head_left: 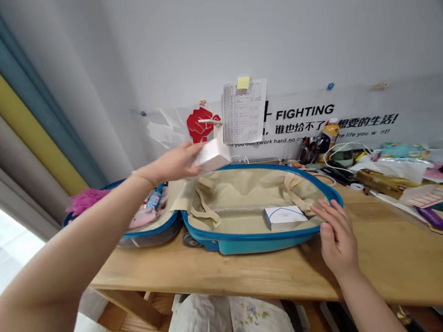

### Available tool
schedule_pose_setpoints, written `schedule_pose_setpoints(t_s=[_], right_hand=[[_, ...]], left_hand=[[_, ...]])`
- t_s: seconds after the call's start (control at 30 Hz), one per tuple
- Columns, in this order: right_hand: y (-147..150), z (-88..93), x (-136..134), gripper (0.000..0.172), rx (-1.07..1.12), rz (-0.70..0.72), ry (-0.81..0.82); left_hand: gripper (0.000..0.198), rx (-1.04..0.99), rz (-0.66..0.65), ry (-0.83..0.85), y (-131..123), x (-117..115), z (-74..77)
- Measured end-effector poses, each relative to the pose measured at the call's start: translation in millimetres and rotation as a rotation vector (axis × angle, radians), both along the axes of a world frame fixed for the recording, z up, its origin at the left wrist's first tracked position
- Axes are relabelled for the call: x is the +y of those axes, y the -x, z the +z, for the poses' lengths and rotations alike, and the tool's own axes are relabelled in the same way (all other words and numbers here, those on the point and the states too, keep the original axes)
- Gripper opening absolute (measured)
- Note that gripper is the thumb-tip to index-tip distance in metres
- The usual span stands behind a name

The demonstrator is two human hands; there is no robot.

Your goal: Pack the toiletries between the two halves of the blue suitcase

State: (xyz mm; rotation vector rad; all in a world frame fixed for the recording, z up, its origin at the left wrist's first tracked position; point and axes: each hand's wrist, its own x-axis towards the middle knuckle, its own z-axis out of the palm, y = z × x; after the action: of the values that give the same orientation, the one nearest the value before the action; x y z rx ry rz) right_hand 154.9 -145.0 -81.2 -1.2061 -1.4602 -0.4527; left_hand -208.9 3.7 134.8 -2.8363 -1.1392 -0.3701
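My left hand (pixel 177 161) grips a white box (pixel 212 155), blurred by motion, above the back edge of an open blue suitcase (pixel 253 243). Inside the beige-lined right half lies a flat white box with blue marks (pixel 289 223). My right hand (pixel 338 238) is at the suitcase's right rim, fingers stretched out and apart, holding nothing. In the left half, partly hidden by my left arm, are a blue bottle (pixel 154 199) and a pink item (pixel 143 218).
The suitcase rests on a wooden table (pixel 232 270). A pink mesh puff (pixel 86 200) sits at its far left. To the right are a drink bottle (pixel 327 136), a brown pouch (pixel 381 183), cables and papers. A printed sheet (pixel 244 113) hangs on the wall.
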Motion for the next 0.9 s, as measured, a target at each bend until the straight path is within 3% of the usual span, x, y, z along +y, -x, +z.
schedule_pose_setpoints(t_s=[0.07, 0.17, 0.33, 0.53, 0.77, 0.9], right_hand=[[0.3, 0.3, 0.2, 0.035, 0.004, 0.0, 0.003], [-0.2, -0.5, 0.6, 0.035, 0.01, 0.009, 0.004], [-0.6, -1.9, 0.7, 0.035, 0.005, 0.018, -0.001], [1.0, -1.0, -0.2, 0.034, 0.009, 0.026, -0.009], [0.6, -0.7, -0.5, 0.033, 0.012, 0.026, 0.002], [0.5, -0.9, -0.4, 0.034, 0.006, 0.023, -0.006]], left_hand=[[0.069, -0.014, -0.15, 0.074, -38.2, -16.0, -12.3], [0.068, 0.013, -0.286, 0.163, -82.7, -28.3, -42.9], [0.069, 0.193, -0.271, 0.275, -113.9, -28.8, -83.5], [0.063, 0.363, -0.21, 0.2, -108.7, -28.2, -93.5], [0.067, 0.205, -0.178, 0.335, -104.2, -30.0, -96.7], [0.067, 0.281, -0.194, 0.322, -107.2, -30.4, -104.2]])
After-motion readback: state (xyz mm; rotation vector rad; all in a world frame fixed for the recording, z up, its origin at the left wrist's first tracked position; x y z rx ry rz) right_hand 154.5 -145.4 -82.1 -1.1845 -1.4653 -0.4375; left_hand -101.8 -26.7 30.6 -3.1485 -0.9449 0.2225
